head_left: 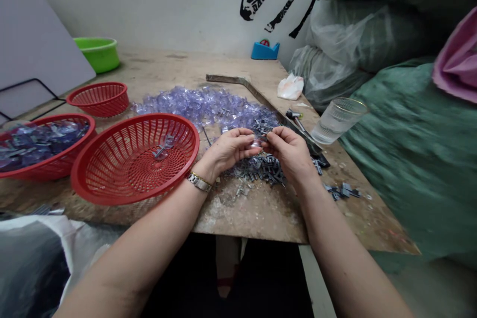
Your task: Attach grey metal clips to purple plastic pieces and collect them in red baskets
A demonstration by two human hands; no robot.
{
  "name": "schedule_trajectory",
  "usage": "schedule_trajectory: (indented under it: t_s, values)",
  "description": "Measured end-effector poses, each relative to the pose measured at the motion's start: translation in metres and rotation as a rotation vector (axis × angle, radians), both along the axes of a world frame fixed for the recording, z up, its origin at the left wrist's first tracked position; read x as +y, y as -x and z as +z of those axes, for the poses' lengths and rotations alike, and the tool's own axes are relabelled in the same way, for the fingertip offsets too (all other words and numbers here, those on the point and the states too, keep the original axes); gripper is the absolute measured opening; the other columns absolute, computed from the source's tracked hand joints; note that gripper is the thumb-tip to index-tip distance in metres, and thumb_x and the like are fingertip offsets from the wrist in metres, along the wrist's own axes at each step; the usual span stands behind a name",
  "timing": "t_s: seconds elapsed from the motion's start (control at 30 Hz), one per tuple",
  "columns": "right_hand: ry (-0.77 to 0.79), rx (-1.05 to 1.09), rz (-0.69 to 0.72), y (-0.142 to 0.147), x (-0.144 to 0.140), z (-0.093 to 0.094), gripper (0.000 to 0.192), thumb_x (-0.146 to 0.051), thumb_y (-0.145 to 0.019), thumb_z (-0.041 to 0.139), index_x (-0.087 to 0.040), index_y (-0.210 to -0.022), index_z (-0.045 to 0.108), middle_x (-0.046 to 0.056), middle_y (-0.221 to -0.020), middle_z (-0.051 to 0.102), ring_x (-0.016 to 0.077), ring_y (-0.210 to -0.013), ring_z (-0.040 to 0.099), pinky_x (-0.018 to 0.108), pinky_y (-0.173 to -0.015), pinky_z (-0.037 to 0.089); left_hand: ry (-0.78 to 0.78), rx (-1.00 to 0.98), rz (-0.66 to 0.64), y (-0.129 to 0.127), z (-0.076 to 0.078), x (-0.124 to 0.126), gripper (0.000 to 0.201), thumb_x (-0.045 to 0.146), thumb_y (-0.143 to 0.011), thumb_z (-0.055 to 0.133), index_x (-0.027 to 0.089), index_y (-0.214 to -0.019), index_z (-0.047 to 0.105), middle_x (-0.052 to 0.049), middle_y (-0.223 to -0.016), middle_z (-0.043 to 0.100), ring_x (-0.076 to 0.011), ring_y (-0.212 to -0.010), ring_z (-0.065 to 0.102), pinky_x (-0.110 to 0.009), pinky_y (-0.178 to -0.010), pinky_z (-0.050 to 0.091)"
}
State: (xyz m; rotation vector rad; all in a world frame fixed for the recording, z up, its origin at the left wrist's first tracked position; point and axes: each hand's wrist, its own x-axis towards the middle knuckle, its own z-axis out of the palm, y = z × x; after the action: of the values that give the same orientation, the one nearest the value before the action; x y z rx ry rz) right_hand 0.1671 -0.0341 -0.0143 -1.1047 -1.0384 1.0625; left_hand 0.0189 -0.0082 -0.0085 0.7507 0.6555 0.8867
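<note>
My left hand (234, 148), with a metal watch at the wrist, pinches a small clear plastic piece (256, 142) over the table. Close beside it, the fingers of my right hand (286, 149) are closed on a small grey plastic part (265, 135), which meets or nearly meets the clear piece; the exact contact is hidden by the fingertips. Under both hands lies a heap of grey plastic parts (266, 169). Behind them spreads a pile of clear purplish plastic pieces (201, 104). To the left, a large red basket (112, 179) holds a clear piece with grey parts on it (164, 148).
A fuller red basket (40, 171) and a smaller one (99, 99) stand left, near a green basin (99, 54). A metal bar (257, 94), a glass of water (337, 121) and a blue tape dispenser (265, 51) are right. Green sacks (406, 144) crowd the table's right edge.
</note>
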Motion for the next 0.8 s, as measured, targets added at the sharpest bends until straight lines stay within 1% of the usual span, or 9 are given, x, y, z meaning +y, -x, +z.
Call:
schedule_trajectory:
  t_s: [0.13, 0.23, 0.4, 0.47, 0.57, 0.67, 0.8]
  values:
    - [-0.038, -0.029, -0.022, -0.0012, 0.0004, -0.0001, 0.034, -0.044, -0.059, 0.077, -0.021, -0.069, 0.054, -0.006, -0.063, 0.055, 0.0091, -0.056, 0.057, 0.023, -0.056, 0.050, 0.035, -0.022, -0.001, -0.0007, 0.0016, 0.0000, 0.012, 0.000, -0.085, 0.051, 0.009, -0.079, 0.056, -0.003, -0.073, 0.064, -0.0066, -0.064, 0.065, -0.021, -0.074, 0.056]
    - [-0.066, -0.054, -0.013, -0.0018, 0.0002, 0.0005, 0.032, -0.043, -0.062, 0.075, -0.021, -0.069, 0.052, -0.006, -0.064, 0.054, 0.0087, -0.056, 0.056, 0.023, -0.057, 0.051, 0.045, -0.041, -0.012, -0.0002, 0.0012, 0.0016, 0.013, -0.001, -0.084, 0.053, 0.010, -0.078, 0.055, -0.003, -0.075, 0.065, -0.0072, -0.068, 0.066, -0.019, -0.075, 0.055]
    - [-0.080, -0.047, -0.017, -0.0005, -0.0014, 0.0019, 0.030, -0.040, -0.063, 0.074, -0.021, -0.069, 0.052, -0.006, -0.065, 0.054, 0.0077, -0.056, 0.056, 0.023, -0.059, 0.051, 0.039, -0.038, -0.046, 0.0029, -0.0008, 0.0027, 0.013, 0.002, -0.085, 0.054, 0.012, -0.077, 0.052, -0.002, -0.075, 0.066, -0.0074, -0.063, 0.066, -0.018, -0.066, 0.055]
    - [-0.077, -0.047, -0.018, 0.0002, -0.0019, 0.0022, 0.029, -0.039, -0.063, 0.074, -0.021, -0.069, 0.053, -0.006, -0.064, 0.055, 0.0082, -0.056, 0.057, 0.023, -0.058, 0.051, 0.022, -0.031, -0.068, 0.0039, -0.0009, 0.0020, 0.013, 0.004, -0.086, 0.053, 0.013, -0.077, 0.051, -0.003, -0.077, 0.067, -0.0078, -0.063, 0.067, -0.018, -0.064, 0.054]
    - [-0.080, -0.048, -0.018, 0.0007, -0.0018, 0.0018, 0.028, -0.040, -0.063, 0.074, -0.022, -0.069, 0.053, -0.005, -0.065, 0.058, 0.0106, -0.059, 0.059, 0.026, -0.060, 0.053, -0.017, -0.038, -0.078, 0.0038, -0.0003, 0.0009, 0.011, 0.007, -0.086, 0.056, 0.012, -0.077, 0.052, -0.002, -0.077, 0.067, -0.0073, -0.063, 0.067, -0.018, -0.065, 0.055]
    - [-0.090, -0.055, -0.028, 0.0005, -0.0012, 0.0010, 0.028, -0.040, -0.064, 0.074, -0.023, -0.070, 0.052, -0.004, -0.064, 0.058, 0.0129, -0.061, 0.061, 0.028, -0.061, 0.055, -0.058, -0.034, -0.081, 0.0024, -0.0001, 0.0006, 0.012, 0.010, -0.084, 0.061, 0.013, -0.077, 0.052, 0.000, -0.072, 0.065, -0.0079, -0.062, 0.067, -0.019, -0.064, 0.055]
    - [-0.096, -0.092, -0.015, 0.0004, -0.0011, 0.0002, 0.026, -0.040, -0.066, 0.072, -0.023, -0.070, 0.052, -0.004, -0.065, 0.057, 0.0135, -0.061, 0.061, 0.030, -0.062, 0.056, -0.139, -0.003, -0.096, 0.0009, -0.0021, 0.0016, 0.014, 0.015, -0.082, 0.064, 0.014, -0.077, 0.051, 0.002, -0.067, 0.063, -0.0092, -0.062, 0.067, -0.020, -0.063, 0.055]
